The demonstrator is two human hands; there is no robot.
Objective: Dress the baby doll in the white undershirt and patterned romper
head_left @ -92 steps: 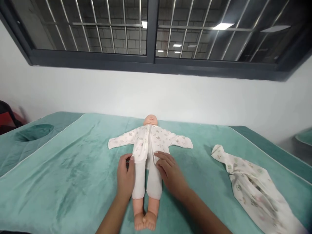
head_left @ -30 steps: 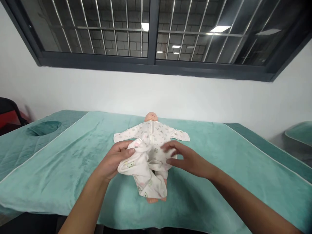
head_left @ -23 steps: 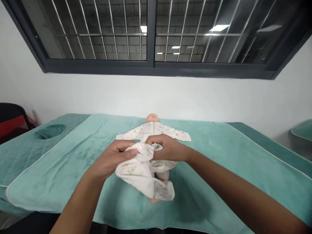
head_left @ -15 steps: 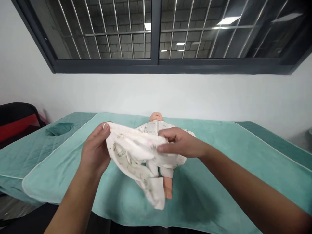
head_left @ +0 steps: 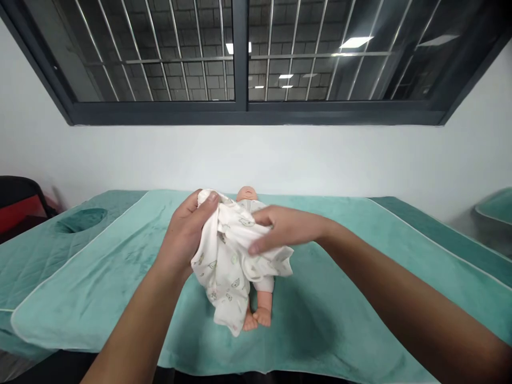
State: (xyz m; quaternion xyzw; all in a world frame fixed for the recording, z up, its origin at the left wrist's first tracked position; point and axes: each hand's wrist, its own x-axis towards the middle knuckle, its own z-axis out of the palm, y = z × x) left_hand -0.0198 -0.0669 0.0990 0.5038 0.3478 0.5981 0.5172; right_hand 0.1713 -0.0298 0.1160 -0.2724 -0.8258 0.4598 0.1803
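A white baby garment (head_left: 230,266) with a small print hangs bunched in the air between my hands. My left hand (head_left: 186,229) pinches its upper edge between thumb and fingers. At the other side my right hand (head_left: 284,229) has thumb and fingers around the cloth, slightly blurred; the fingertips are partly hidden behind it. Behind and below the garment a baby doll (head_left: 263,309) lies on its back, head toward the wall, dressed in white. The garment covers most of its body; the top of its head and its bare feet show.
A green cover (head_left: 344,320) is spread over a padded table (head_left: 36,256) with a round face hole (head_left: 82,220) on the left. Behind stands a white wall (head_left: 256,160) under a barred window (head_left: 240,64). A red and black chair (head_left: 20,208) is at the far left.
My left hand has moved right and slightly up, closer to my right hand. The garment, stretched out before, is now gathered and hangs down. The view has shifted slightly to the right.
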